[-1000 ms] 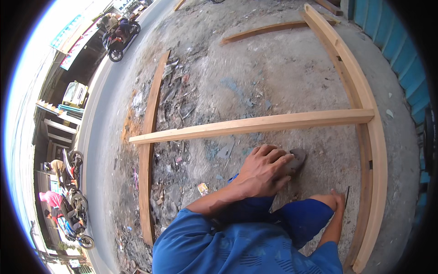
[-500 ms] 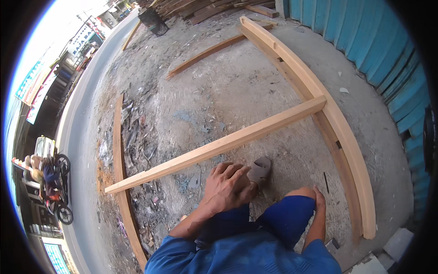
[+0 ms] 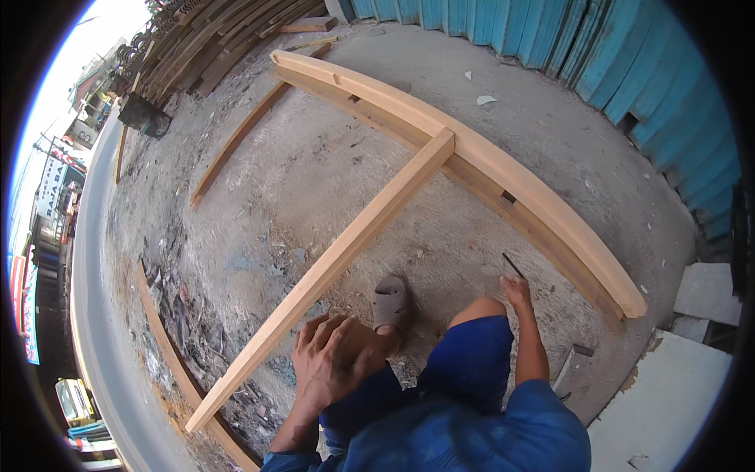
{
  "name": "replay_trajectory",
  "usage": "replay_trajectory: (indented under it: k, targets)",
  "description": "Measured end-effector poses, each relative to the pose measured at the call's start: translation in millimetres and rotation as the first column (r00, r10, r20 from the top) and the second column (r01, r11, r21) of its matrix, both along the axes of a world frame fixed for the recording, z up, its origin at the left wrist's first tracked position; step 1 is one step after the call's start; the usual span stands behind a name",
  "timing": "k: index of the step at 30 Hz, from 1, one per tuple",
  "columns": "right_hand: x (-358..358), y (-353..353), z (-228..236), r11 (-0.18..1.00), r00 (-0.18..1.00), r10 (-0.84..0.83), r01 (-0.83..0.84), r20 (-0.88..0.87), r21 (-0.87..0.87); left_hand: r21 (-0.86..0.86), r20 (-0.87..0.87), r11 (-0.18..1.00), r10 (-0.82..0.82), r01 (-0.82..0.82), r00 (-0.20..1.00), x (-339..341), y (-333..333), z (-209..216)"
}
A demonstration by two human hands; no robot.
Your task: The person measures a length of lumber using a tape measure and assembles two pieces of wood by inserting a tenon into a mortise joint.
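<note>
My left hand rests over my left knee, fingers curved and spread, holding nothing. My right hand reaches down past my right knee, its fingers closed around one end of a thin dark pencil-like stick. In front of me, a pale planed beam runs from lower left up to a long pale timber, meeting it near its middle. Under that timber lies a browner beam with dark rectangular mortise holes.
An L-shaped tool with a dark end lies by my right thigh. A brown plank supports the pale beam's near end. White slabs sit at lower right, a blue corrugated wall behind. Stacked boards and a black bucket stand far left.
My right hand has come forward from beside my knee and closed on the dark stick, which lay on the ground. My left hand stays on my knee. The view has turned right.
</note>
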State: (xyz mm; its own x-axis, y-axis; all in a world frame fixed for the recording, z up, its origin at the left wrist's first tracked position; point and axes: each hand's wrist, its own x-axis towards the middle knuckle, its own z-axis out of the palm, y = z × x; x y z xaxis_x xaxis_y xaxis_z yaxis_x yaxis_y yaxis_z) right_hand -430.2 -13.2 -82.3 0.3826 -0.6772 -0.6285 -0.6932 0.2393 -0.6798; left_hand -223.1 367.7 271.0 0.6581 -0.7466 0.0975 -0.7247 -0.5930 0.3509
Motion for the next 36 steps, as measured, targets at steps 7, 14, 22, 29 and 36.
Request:
replay_trajectory:
  k: [7,14,22,29,36]
  targets:
    - [-28.8,23.3,-46.1,0.551,0.707,0.319,-0.680,-0.631,-0.483,-0.060,-0.089,0.989,-0.137,0.132,0.987,26.7,-22.2,-6.5]
    - [-5.5,47.2,-15.2,0.644,0.683,0.397,-0.683,-0.613,-0.344,0.081,-0.289,0.952,-0.260,0.294,0.921,88.6,-45.6,-6.7]
    - [56.7,-18.9,61.2,0.755,0.558,0.612,-0.624,-0.560,0.203,0.135,-0.453,0.854,-0.397,0.502,0.798,119.0,-91.8,-14.4]
    - [41.1,135.2,198.4,0.518,0.396,0.852,-0.546,-0.342,0.659,0.375,-0.524,0.806,-0.224,0.459,0.822,104.3,-90.3,-4.9]
    - [28.1,187.6,384.5,0.712,0.620,0.690,-0.488,-0.375,0.504,0.617,-0.468,0.703,-0.034,0.353,0.883,94.9,-13.2,-62.2]
